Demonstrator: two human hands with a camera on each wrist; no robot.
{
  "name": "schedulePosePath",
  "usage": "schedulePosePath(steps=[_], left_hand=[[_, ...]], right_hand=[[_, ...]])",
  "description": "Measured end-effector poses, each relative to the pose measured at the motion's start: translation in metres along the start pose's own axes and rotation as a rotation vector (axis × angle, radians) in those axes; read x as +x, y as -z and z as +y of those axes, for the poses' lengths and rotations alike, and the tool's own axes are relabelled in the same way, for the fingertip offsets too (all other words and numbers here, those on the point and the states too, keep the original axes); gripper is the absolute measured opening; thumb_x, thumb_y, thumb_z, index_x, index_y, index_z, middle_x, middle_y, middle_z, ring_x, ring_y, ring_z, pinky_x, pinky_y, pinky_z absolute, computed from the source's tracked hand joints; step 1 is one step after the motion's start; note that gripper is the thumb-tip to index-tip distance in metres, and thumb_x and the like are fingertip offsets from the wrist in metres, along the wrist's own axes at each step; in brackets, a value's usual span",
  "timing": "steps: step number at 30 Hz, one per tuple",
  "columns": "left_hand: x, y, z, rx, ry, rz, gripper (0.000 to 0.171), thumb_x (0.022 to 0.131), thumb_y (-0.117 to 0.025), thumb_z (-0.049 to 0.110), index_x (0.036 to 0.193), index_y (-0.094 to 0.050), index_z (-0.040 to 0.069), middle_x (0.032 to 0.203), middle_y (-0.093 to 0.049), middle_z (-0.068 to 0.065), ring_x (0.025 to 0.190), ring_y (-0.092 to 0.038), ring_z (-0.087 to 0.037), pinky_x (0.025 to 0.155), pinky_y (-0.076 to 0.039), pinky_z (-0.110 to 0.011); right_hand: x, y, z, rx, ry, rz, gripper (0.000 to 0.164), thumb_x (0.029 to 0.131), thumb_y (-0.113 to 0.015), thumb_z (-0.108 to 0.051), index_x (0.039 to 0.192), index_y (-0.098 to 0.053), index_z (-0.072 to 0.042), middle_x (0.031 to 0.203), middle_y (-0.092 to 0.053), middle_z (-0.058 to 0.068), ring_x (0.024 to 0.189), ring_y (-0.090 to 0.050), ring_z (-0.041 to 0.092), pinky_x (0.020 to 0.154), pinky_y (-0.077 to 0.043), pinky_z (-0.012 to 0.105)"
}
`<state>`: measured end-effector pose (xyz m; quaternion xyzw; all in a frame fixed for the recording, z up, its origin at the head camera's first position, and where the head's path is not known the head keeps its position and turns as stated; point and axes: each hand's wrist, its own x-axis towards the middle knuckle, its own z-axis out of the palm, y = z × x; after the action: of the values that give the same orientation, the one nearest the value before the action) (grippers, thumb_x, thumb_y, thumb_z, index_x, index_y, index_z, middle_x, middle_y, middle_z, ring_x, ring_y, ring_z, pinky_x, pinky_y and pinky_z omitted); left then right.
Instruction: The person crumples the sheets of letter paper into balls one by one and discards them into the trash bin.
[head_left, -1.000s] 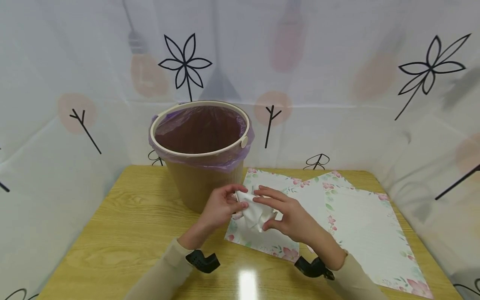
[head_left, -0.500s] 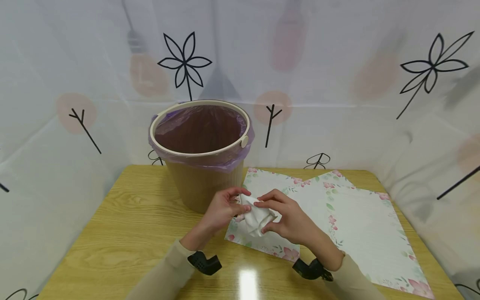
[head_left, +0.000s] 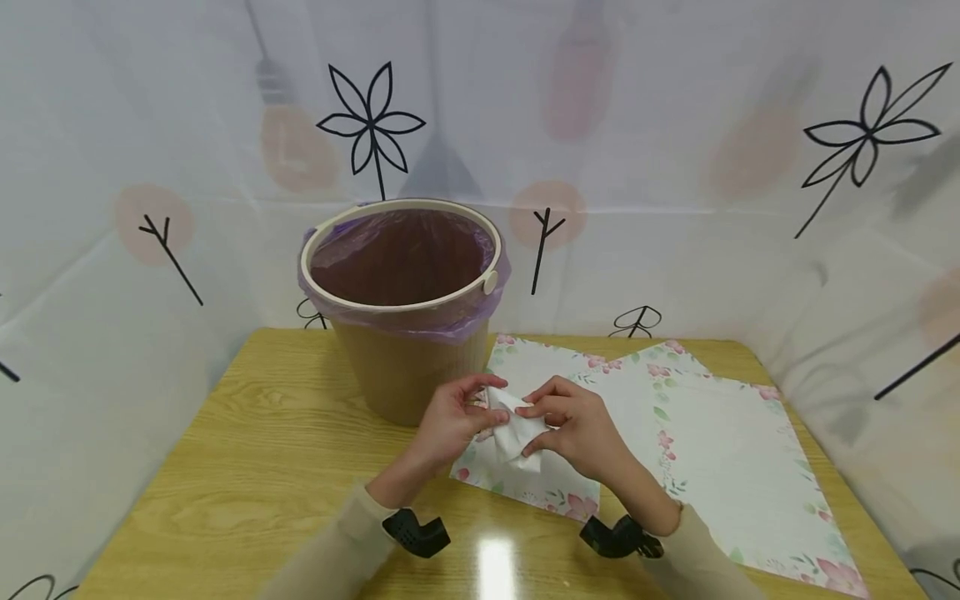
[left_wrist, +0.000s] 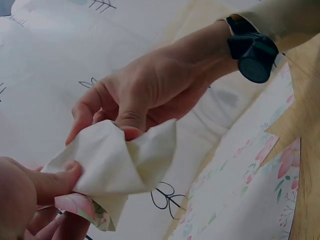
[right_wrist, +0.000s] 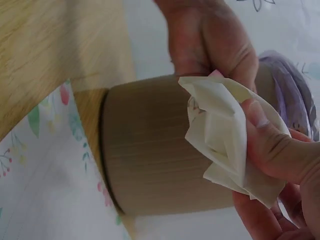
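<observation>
Between both hands is a crumpled sheet of paper [head_left: 516, 433], white with a bit of pink floral print showing at its lower edge in the left wrist view. My left hand [head_left: 452, 417] pinches its left side, thumb pressed on the near face [left_wrist: 112, 157]. From the right, my right hand [head_left: 576, 423] pinches the other side with curled fingers and thumb. In the right wrist view the paper [right_wrist: 225, 132] shows several sharp folds, with the right thumb lying across it. The hands hold it over a flat floral-bordered sheet [head_left: 543, 492].
A beige bin [head_left: 408, 367] with a purple liner [head_left: 450, 325] stands behind my left hand at the table's back. More floral-bordered sheets [head_left: 738, 467] overlap on the right of the wooden table [head_left: 225, 467]. A patterned white cloth [head_left: 660, 208] hangs behind.
The crumpled paper has become more compact as the right fingers closed in on it. Both hands have shifted slightly, the left one a little to the right. The bin and flat sheets stay put.
</observation>
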<state>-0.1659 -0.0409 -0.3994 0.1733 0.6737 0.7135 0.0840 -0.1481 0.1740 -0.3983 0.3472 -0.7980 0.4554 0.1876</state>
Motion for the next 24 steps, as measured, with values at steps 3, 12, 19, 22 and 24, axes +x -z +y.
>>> schedulePosePath(steps=[3, 12, 19, 22, 24], left_hand=[[0.001, -0.001, -0.001, 0.020, -0.023, 0.021, 0.048, 0.085, -0.075, -0.004, 0.130, -0.057, -0.001, 0.095, -0.071, -0.010, 0.077, -0.069, -0.015, 0.067, -0.055, -0.025], [-0.003, -0.003, 0.000, 0.209, -0.113, 0.001, 0.061, 0.082, -0.082, 0.010, 0.135, -0.051, 0.003, 0.126, -0.059, -0.014, 0.114, -0.059, -0.030, 0.096, -0.050, -0.040], [-0.002, 0.002, -0.003, 0.127, -0.141, -0.158, 0.061, 0.087, -0.079, 0.013, 0.137, -0.045, 0.005, 0.143, -0.049, -0.013, 0.132, -0.047, -0.030, 0.106, -0.042, -0.045], [-0.001, 0.002, -0.003, 0.075, -0.132, -0.207, 0.060, 0.088, -0.077, 0.009, 0.139, -0.045, 0.004, 0.139, -0.052, -0.014, 0.123, -0.054, -0.027, 0.099, -0.048, -0.044], [-0.001, 0.001, -0.002, 0.031, -0.117, -0.218, 0.057, 0.088, -0.076, 0.005, 0.137, -0.047, 0.002, 0.132, -0.055, -0.014, 0.115, -0.059, -0.025, 0.093, -0.052, -0.041]], right_hand=[[0.002, 0.002, -0.008, 0.048, -0.050, 0.026, 0.033, 0.060, -0.092, 0.000, 0.090, -0.079, -0.006, 0.096, -0.065, 0.004, 0.085, -0.064, 0.015, 0.070, -0.058, 0.031], [-0.003, -0.003, 0.005, 0.135, 0.052, 0.149, 0.042, 0.056, -0.085, 0.020, 0.094, -0.077, 0.004, 0.099, -0.062, 0.016, 0.094, -0.063, 0.012, 0.077, -0.055, 0.023], [-0.003, 0.002, 0.004, 0.239, 0.050, 0.144, 0.039, 0.061, -0.083, 0.020, 0.096, -0.077, 0.002, 0.102, -0.062, 0.017, 0.096, -0.063, 0.014, 0.077, -0.057, 0.028], [-0.004, 0.002, 0.004, 0.277, 0.041, 0.121, 0.038, 0.063, -0.083, 0.018, 0.097, -0.077, 0.003, 0.103, -0.062, 0.017, 0.096, -0.063, 0.014, 0.077, -0.057, 0.030], [-0.005, 0.001, 0.005, 0.289, 0.041, 0.122, 0.037, 0.064, -0.082, 0.019, 0.098, -0.076, 0.004, 0.103, -0.061, 0.017, 0.097, -0.063, 0.015, 0.078, -0.057, 0.030]])
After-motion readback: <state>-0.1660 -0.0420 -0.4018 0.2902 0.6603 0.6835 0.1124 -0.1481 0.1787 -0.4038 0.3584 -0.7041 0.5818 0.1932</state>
